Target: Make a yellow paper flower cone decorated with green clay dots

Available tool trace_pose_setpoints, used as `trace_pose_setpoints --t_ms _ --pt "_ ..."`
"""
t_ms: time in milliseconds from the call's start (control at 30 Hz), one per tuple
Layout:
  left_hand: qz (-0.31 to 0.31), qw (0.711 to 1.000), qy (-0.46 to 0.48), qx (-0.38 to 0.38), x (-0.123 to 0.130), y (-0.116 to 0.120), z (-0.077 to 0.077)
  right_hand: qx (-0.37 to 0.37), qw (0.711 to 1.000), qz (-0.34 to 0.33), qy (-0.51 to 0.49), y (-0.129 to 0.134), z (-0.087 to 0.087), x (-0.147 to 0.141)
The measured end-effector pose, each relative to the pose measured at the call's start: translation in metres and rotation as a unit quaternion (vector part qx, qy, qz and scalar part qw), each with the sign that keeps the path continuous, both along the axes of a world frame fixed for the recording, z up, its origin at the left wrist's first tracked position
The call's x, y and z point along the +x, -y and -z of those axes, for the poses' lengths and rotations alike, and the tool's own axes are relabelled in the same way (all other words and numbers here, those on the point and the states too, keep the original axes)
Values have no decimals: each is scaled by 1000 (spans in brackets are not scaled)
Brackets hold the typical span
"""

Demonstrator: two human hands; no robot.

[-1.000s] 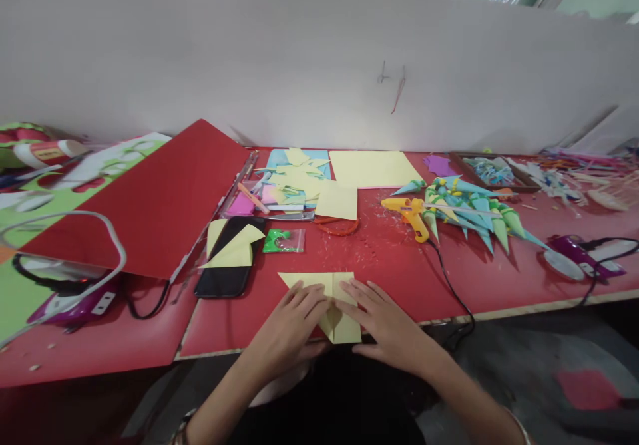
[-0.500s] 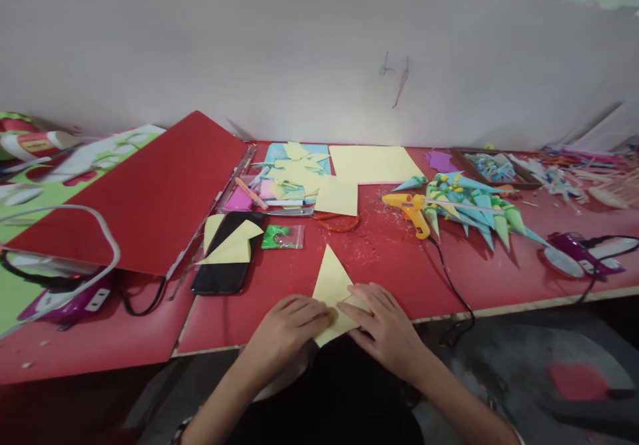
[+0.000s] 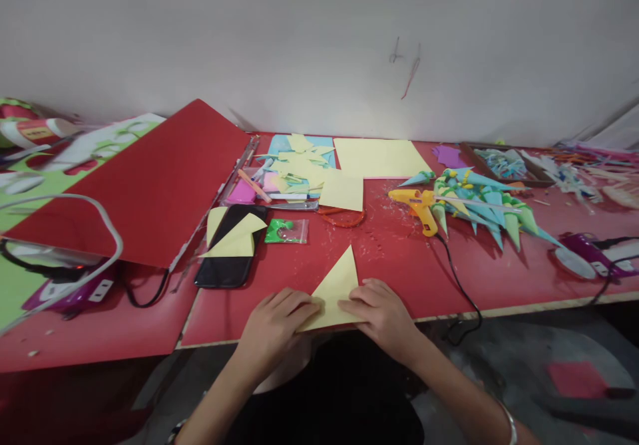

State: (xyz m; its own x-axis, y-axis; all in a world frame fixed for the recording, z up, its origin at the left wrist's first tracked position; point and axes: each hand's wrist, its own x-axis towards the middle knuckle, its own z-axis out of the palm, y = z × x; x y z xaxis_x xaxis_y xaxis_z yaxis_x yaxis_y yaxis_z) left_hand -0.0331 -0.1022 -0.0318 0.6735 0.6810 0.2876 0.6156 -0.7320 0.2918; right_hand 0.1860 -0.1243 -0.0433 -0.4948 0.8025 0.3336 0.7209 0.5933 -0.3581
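A yellow sheet of paper [image 3: 333, 293], showing a triangular outline with its tip pointing away from me, lies at the table's front edge. My left hand [image 3: 280, 318] pinches its lower left corner between thumb and fingers. On the other side, my right hand [image 3: 382, 313] grips the lower right part, fingers on top and thumb tucked below. Ahead and to the left, folded yellow paper pieces [image 3: 234, 237] rest on a black phone [image 3: 224, 271]. Near them is a small clear bag with green bits [image 3: 286, 231].
A yellow glue gun [image 3: 420, 209] lies right of centre, its black cord [image 3: 455, 272] hanging over the edge. Beside it are blue and green paper cones [image 3: 492, 199]. Yellow sheets [image 3: 382, 157] lie by the wall. A red board [image 3: 164, 179] and purple power strips [image 3: 94, 293] flank the workspace.
The paper has turned, its tip swinging to the right and its lower edge now nearly level. My left hand has shifted slightly left, and both hands still hold the sheet.
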Motion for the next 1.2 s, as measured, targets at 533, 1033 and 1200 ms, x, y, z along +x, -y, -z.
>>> trace_pose_setpoints --t_ms 533,1033,1200 --pt "-86 995 25 -48 3 -10 6 -87 982 131 -103 -8 0 -11" --pt "-151 982 2 -117 -1 -9 -3 -40 983 179 -14 -9 -2 -13" --pt "-151 986 -50 -57 -7 -4 -4 -41 983 180 4 -9 0 -13"
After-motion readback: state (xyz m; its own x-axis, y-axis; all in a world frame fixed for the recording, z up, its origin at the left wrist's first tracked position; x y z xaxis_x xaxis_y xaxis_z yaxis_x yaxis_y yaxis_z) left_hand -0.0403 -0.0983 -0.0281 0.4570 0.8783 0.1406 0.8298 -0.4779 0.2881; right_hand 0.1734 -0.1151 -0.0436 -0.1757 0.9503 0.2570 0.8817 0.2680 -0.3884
